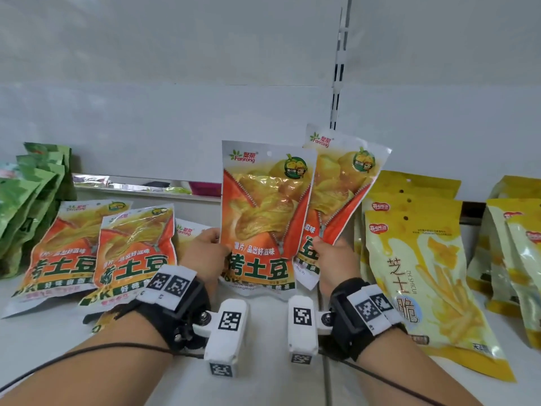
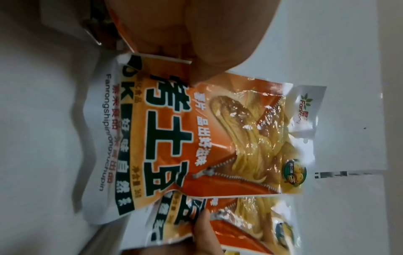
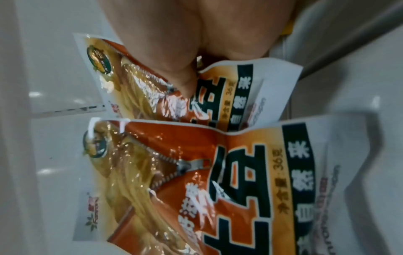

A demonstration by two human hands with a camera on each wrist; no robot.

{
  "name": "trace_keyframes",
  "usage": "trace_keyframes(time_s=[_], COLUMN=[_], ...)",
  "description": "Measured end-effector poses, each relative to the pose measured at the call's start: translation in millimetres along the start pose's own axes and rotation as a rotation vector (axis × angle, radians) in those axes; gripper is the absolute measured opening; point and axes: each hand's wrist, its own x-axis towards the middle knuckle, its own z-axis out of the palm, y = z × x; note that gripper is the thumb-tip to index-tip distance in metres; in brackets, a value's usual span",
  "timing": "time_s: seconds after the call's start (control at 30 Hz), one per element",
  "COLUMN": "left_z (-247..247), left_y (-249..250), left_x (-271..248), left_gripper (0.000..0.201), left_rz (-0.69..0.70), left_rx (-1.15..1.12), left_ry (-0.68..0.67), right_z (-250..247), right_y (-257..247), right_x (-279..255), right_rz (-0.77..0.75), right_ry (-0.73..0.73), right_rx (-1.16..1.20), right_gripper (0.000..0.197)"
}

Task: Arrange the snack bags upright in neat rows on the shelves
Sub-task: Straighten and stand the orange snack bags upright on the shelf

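Observation:
Two orange potato-chip bags are held upright above the white shelf (image 1: 263,332). My left hand (image 1: 209,244) grips the front bag (image 1: 263,218) by its lower left edge; the same bag (image 2: 196,138) fills the left wrist view. My right hand (image 1: 330,253) pinches the second bag (image 1: 339,194), which tilts right and sits partly behind the first. The right wrist view shows my thumb pressed on that second bag (image 3: 152,89), with the front bag (image 3: 196,181) below it. Two more orange bags (image 1: 96,247) lean back at the left.
Green bags (image 1: 32,194) stand in a row at the far left. Yellow fries bags (image 1: 418,276) lean in rows at the right, with more yellow bags (image 1: 515,253) at the far right. A slotted upright (image 1: 339,68) runs up the white back wall.

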Motion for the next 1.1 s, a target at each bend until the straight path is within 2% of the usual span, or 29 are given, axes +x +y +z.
trace_keyframes(time_s=[0.2, 0.3, 0.4, 0.53, 0.7, 0.8, 0.93, 1.0, 1.1], left_z=[18.7, 22.7, 24.5, 30.2, 35.9, 34.5, 28.0, 19.8, -2.6], left_y=[-3.5, -4.5, -7.4, -8.6, -7.6, -5.1, 0.6, 5.6, 11.0], left_x=[24.6, 34.4, 40.0, 41.6, 37.0, 28.2, 17.1, 9.9, -0.2], left_gripper=[0.026, 0.024, 0.022, 0.022, 0.024, 0.034, 0.054, 0.056, 0.046], left_rz=[-0.060, -0.066, -0.050, -0.027, 0.017, 0.054, 0.113, 0.154, 0.219], left_rx=[-0.050, -0.011, 0.072, 0.180, 0.277, 0.282, 0.295, 0.306, 0.252], left_ry=[-0.008, 0.024, 0.038, 0.027, 0.049, 0.053, 0.043, 0.057, 0.110], right_z=[24.1, 29.8, 32.3, 33.8, 26.8, 20.3, 17.4, 17.5, 22.2], right_y=[4.7, 9.6, 13.6, 19.6, 20.3, 14.6, 1.5, -4.0, -11.0], right_x=[31.9, 45.1, 54.5, 62.1, 59.6, 52.8, 36.3, 27.7, 7.5], right_rz=[0.135, 0.215, 0.214, 0.222, 0.307, 0.288, 0.240, 0.145, 0.051], right_ry=[-0.148, -0.140, -0.128, -0.016, -0.073, -0.066, -0.112, -0.089, -0.062], right_rx=[-0.022, 0.005, -0.081, -0.047, 0.109, 0.115, 0.029, -0.059, -0.089], right_gripper=[0.029, 0.029, 0.026, 0.039, 0.061, 0.063, 0.052, 0.049, 0.045])
